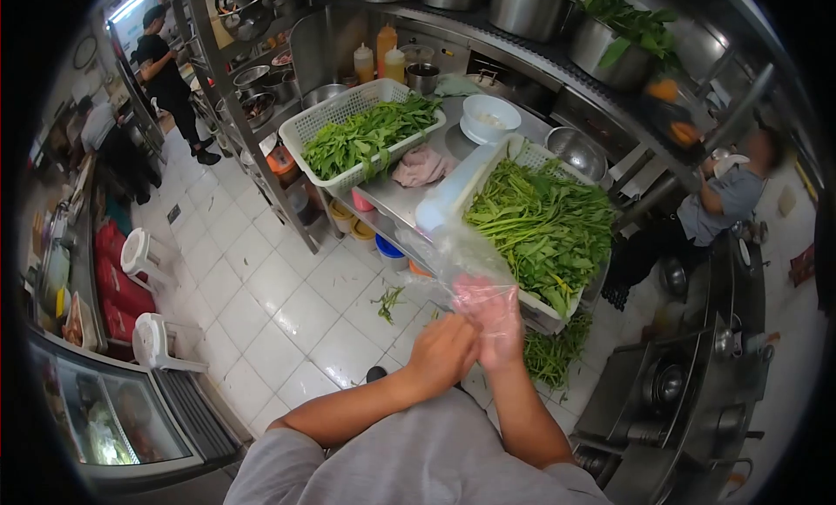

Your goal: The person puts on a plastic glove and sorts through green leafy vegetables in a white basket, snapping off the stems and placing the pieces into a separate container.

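Note:
My right hand (489, 322) is inside a clear plastic bag (470, 254), palm turned up. Its fingers look spread but blur under the film. My left hand (442, 353) is closed at the bag's mouth, by the right wrist, and appears to pinch the plastic edge. The bag's loose end reaches up toward the counter. Just beyond my hands stands a white basket (570, 312) heaped with long-stemmed leafy greens (540, 222). Farther left on the counter, a second white basket (318, 181) holds cut leafy greens (370, 131).
A pink cloth (421, 166) and white bowl (490, 117) sit between the baskets. Loose greens (557, 353) lie low beside the counter, and scraps (388, 304) on the tiled floor (287, 292). One person (723, 191) is at right; two others are at far left.

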Demonstrator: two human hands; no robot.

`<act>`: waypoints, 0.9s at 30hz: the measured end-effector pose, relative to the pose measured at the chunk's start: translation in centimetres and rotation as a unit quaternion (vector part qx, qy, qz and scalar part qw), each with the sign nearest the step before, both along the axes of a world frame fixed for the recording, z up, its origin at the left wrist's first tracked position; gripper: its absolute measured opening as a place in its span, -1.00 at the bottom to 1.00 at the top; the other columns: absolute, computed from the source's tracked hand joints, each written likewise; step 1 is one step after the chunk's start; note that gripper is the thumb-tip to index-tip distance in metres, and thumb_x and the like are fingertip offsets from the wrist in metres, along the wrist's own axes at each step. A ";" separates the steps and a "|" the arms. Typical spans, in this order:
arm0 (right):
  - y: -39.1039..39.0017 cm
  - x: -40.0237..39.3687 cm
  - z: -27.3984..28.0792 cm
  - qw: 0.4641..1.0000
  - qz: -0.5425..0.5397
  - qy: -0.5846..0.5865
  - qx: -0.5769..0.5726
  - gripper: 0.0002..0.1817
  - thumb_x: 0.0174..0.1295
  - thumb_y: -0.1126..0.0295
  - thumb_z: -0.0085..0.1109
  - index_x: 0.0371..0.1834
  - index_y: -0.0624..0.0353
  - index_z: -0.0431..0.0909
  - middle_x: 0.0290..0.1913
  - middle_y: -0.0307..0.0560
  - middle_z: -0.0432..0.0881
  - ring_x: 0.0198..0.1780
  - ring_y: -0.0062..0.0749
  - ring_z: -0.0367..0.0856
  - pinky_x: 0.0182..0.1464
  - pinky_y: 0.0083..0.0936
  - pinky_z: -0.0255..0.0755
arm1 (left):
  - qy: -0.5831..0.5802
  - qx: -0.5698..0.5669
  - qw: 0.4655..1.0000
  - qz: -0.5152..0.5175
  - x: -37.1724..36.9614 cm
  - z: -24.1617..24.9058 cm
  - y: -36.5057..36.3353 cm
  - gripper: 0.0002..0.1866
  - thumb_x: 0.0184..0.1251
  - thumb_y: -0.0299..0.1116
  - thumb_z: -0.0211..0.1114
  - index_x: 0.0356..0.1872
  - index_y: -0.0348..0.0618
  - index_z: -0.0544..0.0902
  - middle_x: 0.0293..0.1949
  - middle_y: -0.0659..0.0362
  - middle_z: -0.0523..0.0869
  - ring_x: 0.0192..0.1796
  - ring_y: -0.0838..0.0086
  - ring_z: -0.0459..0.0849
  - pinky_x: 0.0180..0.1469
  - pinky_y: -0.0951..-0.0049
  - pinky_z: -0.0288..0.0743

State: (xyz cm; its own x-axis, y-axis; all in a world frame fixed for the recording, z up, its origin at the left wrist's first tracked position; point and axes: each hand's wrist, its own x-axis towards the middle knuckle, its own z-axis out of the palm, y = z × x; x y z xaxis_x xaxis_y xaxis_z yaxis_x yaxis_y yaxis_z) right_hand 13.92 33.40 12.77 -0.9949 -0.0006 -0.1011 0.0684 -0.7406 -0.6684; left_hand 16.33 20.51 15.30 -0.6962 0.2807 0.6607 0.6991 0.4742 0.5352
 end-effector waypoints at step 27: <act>4.6 -3.1 5.3 0.985 -0.077 0.146 0.044 -0.03 0.21 -0.47 -0.38 0.53 -0.08 -0.21 0.57 -0.03 -0.34 0.55 0.03 -0.30 0.38 0.34 -0.34 | -0.004 -0.012 0.963 -0.271 1.5 -0.1 4.9 -0.86 0.08 -0.56 0.22 -0.40 -0.19 0.42 -0.44 0.09 0.38 -0.36 0.21 0.44 -0.36 0.29 0.37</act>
State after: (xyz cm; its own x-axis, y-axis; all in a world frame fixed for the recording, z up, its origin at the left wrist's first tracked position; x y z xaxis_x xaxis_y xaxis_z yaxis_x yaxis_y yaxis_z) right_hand 10.80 38.01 18.02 -0.9694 0.1478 0.1958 -0.2439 -0.6662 -0.7048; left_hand 17.84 25.41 15.25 -0.4492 0.6193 0.6440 0.8429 0.0546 0.5354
